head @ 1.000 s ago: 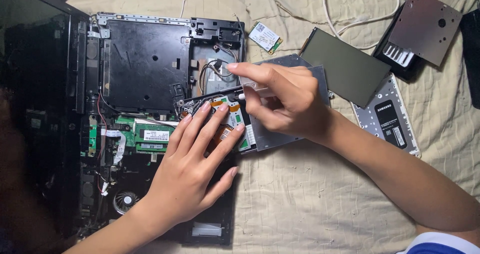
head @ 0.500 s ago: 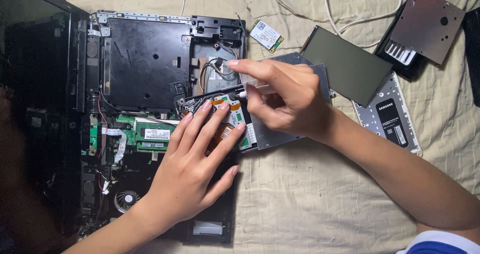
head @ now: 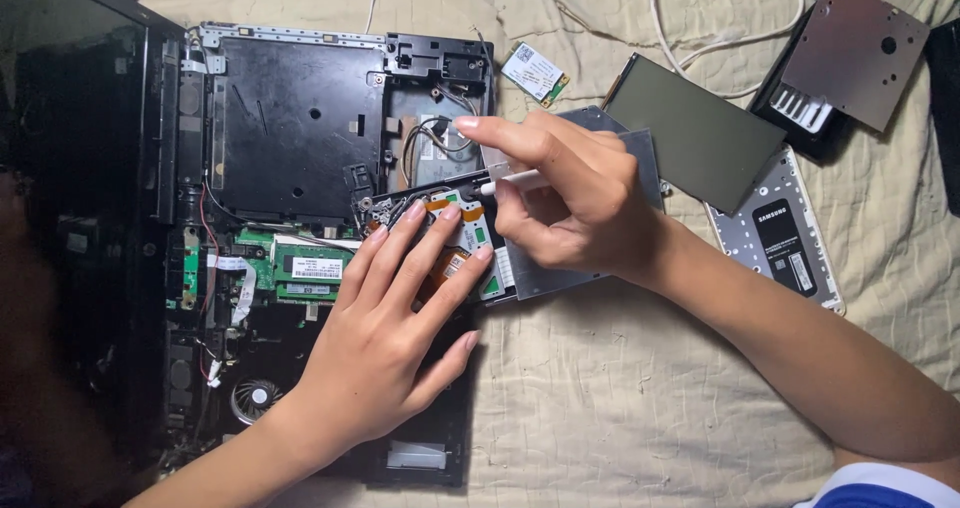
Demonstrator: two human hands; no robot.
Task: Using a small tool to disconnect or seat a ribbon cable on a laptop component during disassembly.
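Observation:
An opened black laptop base (head: 290, 138) lies on a beige cloth, its green circuit board (head: 300, 266) and cooling fan (head: 255, 400) exposed. My left hand (head: 385, 333) rests flat with fingers spread on a drive-like module with orange ribbon cable (head: 468, 230) at the base's right edge. My right hand (head: 560, 203) grips a thin white tool (head: 515, 181), its tip hidden behind my fingers near the module. A grey metal drive casing (head: 645, 163) lies under my right hand.
The dark laptop screen (head: 70, 188) lies at the left. A small green wireless card (head: 535, 73), a dark flat panel (head: 695, 133), a silver drive (head: 785, 238), a brown metal bracket (head: 860, 48) and white cables (head: 725, 23) are spread over the cloth (head: 620, 398) at the right.
My right hand has shifted slightly with the white tool over the module. My left hand has stayed pressed on it.

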